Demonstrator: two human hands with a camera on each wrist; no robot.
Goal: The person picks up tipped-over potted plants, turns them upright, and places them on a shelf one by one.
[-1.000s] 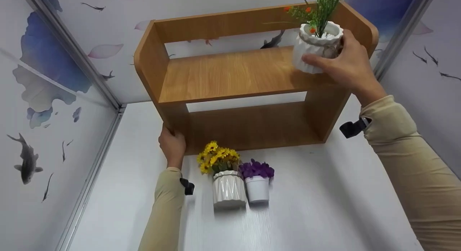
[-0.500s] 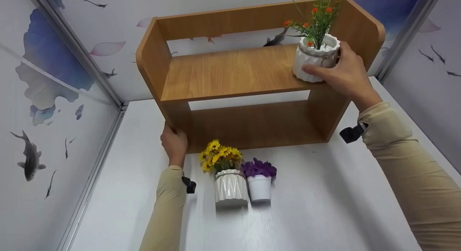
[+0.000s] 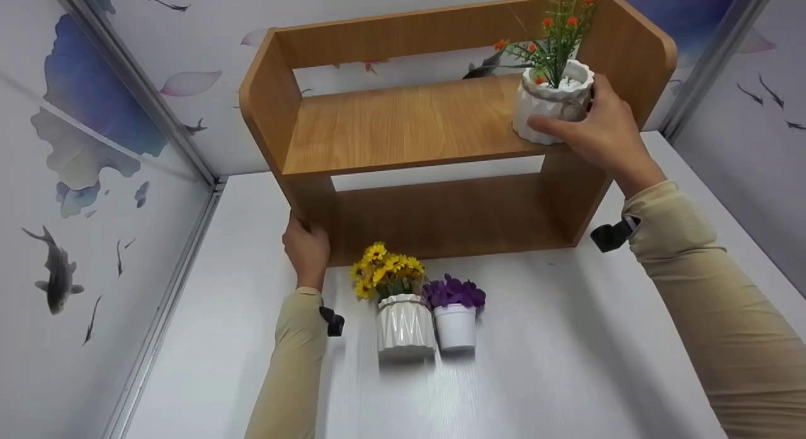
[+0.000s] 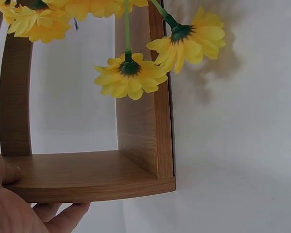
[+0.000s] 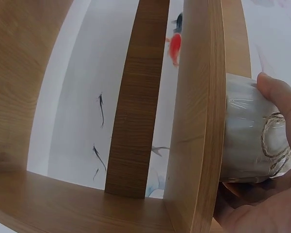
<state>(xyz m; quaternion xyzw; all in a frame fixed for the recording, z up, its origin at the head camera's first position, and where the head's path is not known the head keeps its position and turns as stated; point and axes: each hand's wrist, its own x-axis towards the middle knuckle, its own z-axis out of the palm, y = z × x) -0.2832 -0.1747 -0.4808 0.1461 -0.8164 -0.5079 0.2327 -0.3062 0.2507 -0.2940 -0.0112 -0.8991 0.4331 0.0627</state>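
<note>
My right hand point(image 3: 607, 133) grips a white ribbed flowerpot point(image 3: 544, 108) of orange flowers at the right end of the upper shelf point(image 3: 403, 124). In the right wrist view, thumb and fingers lie around the flowerpot point(image 5: 247, 131), which has a twine bow, and its base meets the shelf board. My left hand point(image 3: 307, 250) holds the lower left side panel of the wooden shelf unit. The left wrist view shows the thumb inside that panel point(image 4: 87, 177) and fingers behind it.
On the white table point(image 3: 535, 376), in front of the shelf unit, stand a white ribbed pot of yellow flowers point(image 3: 406, 329) and a smaller white pot of purple flowers point(image 3: 456, 325), side by side. Walls painted with fish point(image 3: 58, 272) enclose the table.
My right hand has lowered the pot of orange flowers onto the upper shelf's right end; over the last half second it stays there. My left hand keeps its hold on the side panel.
</note>
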